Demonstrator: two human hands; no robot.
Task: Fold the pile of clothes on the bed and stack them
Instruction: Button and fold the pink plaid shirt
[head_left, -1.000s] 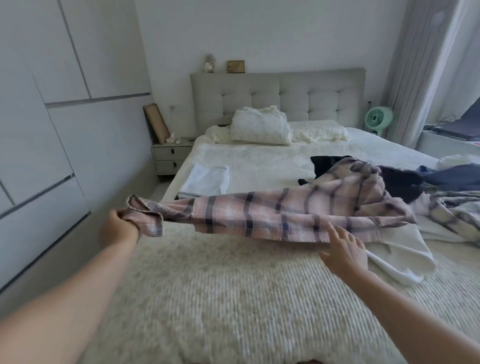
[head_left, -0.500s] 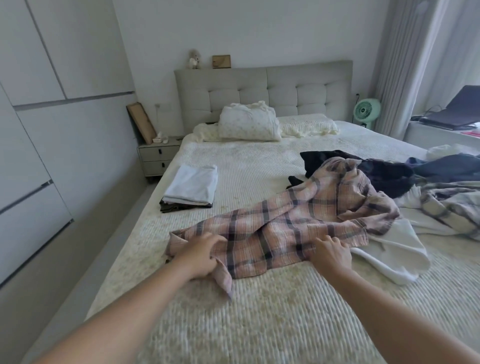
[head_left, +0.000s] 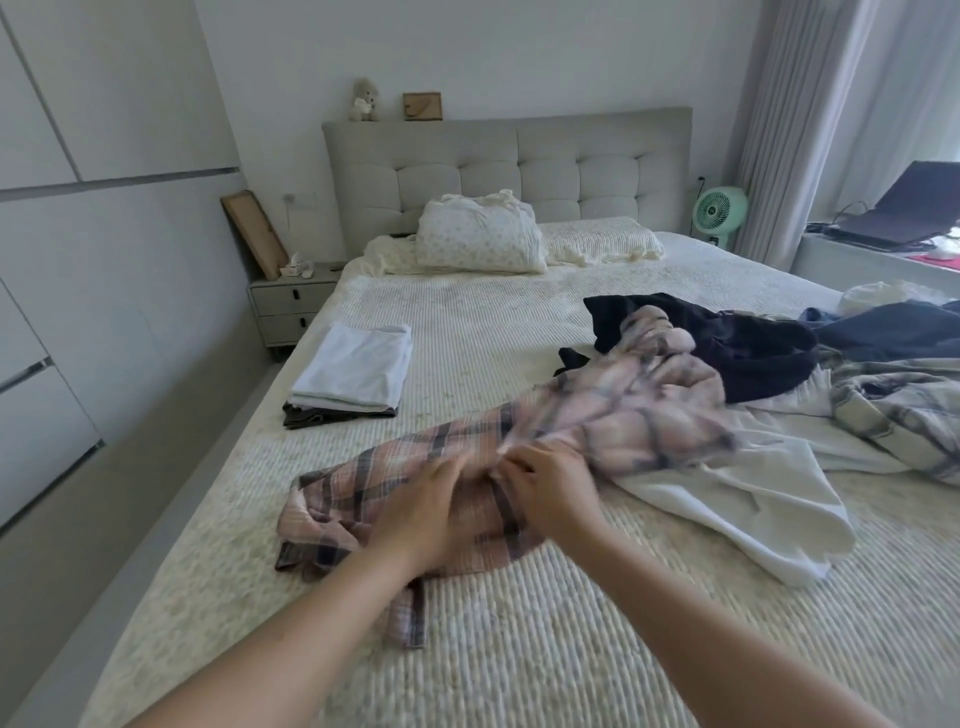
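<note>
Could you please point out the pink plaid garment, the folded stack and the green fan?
pink plaid garment (head_left: 649, 415): head view, on its bunched far part.
folded stack (head_left: 358, 366): head view, on the white top piece.
green fan (head_left: 718, 209): head view, on its round grille.

A grey tufted headboard (head_left: 506, 166) stands against the white wall, and on its top ledge sit a small pale teddy bear (head_left: 365, 100) and a little wooden frame (head_left: 422, 106) — side by side, a short gap between them. Below, a speckled pillow (head_left: 480, 240) leans on a cream one (head_left: 602, 244). Left of the bed stands a grey two-drawer nightstand (head_left: 288, 304), with a wooden-edged board (head_left: 254, 234) leaning on the wall above it. A mint-green fan (head_left: 719, 210) stands by the grey curtain (head_left: 795, 124), and a dark laptop (head_left: 906, 210) (lid open) rests on the sill at the right. White wardrobe panels (head_left: 104, 208) fill the left wall.
</note>
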